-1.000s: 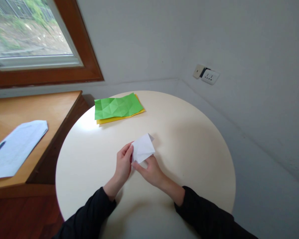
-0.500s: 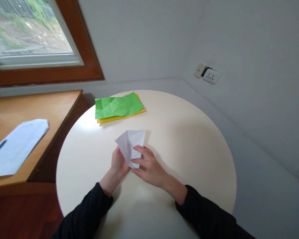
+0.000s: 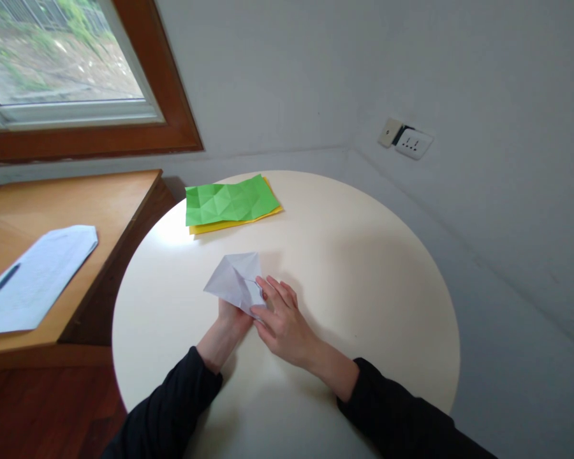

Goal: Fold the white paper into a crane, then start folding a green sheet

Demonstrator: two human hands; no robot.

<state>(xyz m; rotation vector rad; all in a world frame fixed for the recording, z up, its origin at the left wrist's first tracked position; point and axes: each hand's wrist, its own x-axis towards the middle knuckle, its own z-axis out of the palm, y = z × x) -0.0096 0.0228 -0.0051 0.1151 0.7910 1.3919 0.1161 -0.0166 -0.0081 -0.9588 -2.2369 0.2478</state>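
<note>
A folded piece of white paper [image 3: 235,275] is held between both hands above the round table. My left hand [image 3: 233,319] supports it from below; its fingers are mostly hidden under the sheet. At the paper's right edge, my right hand [image 3: 282,325] grips it, thumb and fingers closed around the side and lower corner. Creases run across the paper, and its wide, pointed end leans to the left. Beyond the hands, a creased green sheet [image 3: 232,201] lies on top of a yellow sheet [image 3: 220,225].
The round white table [image 3: 363,280] stands close to the wall corner. To the left is a wooden desk [image 3: 119,204] bearing white papers [image 3: 48,268] and a pen [image 3: 2,284]. A wall socket [image 3: 414,143] is at the right, a window [image 3: 62,57] at upper left.
The white paper has turned and tipped leftward, its wide end now pointing left. My right hand has stayed at its right edge. The view has shifted slightly.
</note>
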